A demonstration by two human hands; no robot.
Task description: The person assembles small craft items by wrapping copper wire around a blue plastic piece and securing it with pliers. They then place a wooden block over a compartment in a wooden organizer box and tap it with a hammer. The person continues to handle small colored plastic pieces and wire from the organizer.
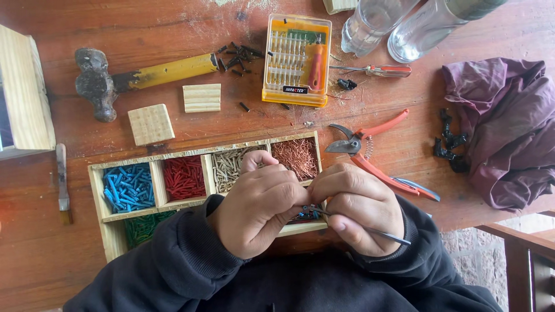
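My left hand (260, 205) and my right hand (359, 209) meet over the near right part of a wooden sorting tray (97, 190). The right hand grips thin metal tweezers (378, 232), their tips pointing at the left hand's fingertips. The left hand is curled shut, pinching something too small to make out. The tray's compartments hold blue sticks (128, 187), red sticks (184, 177), pale sticks (226, 164), copper-coloured sticks (295, 156) and green sticks (141, 226).
A hammer (139, 76) with a yellow handle, two small wood blocks (151, 123), a yellow screwdriver-bit case (296, 60), a red screwdriver (376, 70), orange-handled pruning shears (376, 155), two clear bottles (404, 26) and a purple cloth (503, 133) lie on the wooden table.
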